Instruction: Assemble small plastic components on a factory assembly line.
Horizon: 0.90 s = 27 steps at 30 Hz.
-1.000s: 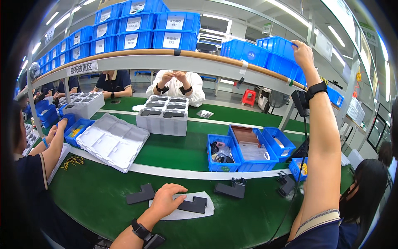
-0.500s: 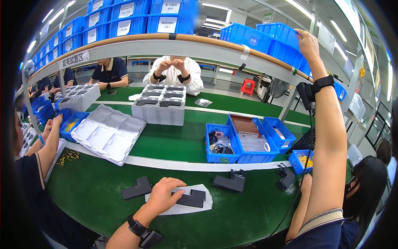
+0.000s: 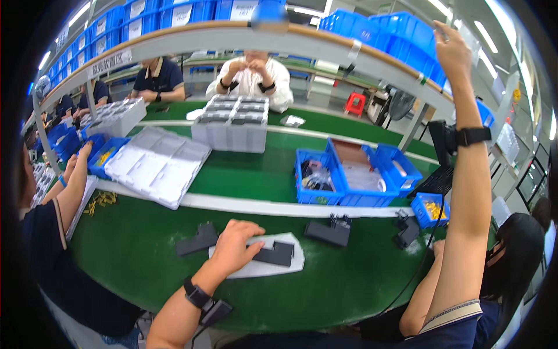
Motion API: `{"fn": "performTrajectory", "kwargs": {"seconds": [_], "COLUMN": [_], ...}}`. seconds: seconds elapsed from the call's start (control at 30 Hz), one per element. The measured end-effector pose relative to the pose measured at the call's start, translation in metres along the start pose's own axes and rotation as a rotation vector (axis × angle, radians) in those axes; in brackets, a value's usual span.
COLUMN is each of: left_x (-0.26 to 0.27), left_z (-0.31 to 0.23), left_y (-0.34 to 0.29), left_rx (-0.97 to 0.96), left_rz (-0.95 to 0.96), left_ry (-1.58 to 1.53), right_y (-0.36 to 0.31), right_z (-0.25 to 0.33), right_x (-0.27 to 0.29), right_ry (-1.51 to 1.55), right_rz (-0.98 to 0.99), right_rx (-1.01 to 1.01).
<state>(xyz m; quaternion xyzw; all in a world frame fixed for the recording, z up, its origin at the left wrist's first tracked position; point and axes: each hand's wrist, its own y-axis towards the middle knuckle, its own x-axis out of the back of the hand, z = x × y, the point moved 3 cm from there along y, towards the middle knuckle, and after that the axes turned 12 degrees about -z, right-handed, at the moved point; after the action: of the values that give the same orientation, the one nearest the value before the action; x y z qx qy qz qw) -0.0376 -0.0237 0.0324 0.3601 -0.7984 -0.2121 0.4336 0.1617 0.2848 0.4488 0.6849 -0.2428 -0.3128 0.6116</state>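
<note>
My left hand (image 3: 233, 247) rests over the left end of a black L-shaped plastic piece (image 3: 278, 254), thumb and fingers apart. Under that piece lies a white sheet (image 3: 247, 270) on the green tabletop. A similar black piece (image 3: 196, 241) sits just left of the hand; another (image 3: 326, 233), with small prongs along its top, lies to the right. My right hand (image 3: 454, 55) is raised high at the shelf, fingers apart and nothing visible in them, beside stacked blue bins (image 3: 401, 32). Whether it touches a bin, I cannot tell.
Blue bins of parts (image 3: 363, 195) stand beyond the white strip. A white plastic tray (image 3: 157, 163) and a stack of trays (image 3: 229, 135) lie further left. A small blue bin (image 3: 429, 212) holds yellow pieces. Co-workers sit at both sides and opposite. A cable hangs by my right arm.
My right hand has come off the blue bin's rim and risen slightly. My left hand stays over the black piece. The whole view has shifted a little.
</note>
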Motion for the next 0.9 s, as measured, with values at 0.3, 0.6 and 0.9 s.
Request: {"fn": "performTrajectory", "kwargs": {"seconds": [0.3,0.6,0.9], "left_x": [-0.014,-0.015,-0.027], "left_z": [-0.005,-0.006,-0.01], "left_y": [0.008,0.006,-0.003], "left_rx": [-0.001,0.003,0.237], "left_rz": [0.312,0.419,0.323], "left_ry": [0.202,0.282,-0.125], "right_y": [-0.21,-0.37,-0.408], "right_z": [0.117,0.147,0.15], "right_x": [0.118,0.142,0.144], "right_ry": [0.967,0.867,1.073], "right_rz": [0.62,1.272,1.414], "right_rx": [-0.511,-0.572,-1.089]}}
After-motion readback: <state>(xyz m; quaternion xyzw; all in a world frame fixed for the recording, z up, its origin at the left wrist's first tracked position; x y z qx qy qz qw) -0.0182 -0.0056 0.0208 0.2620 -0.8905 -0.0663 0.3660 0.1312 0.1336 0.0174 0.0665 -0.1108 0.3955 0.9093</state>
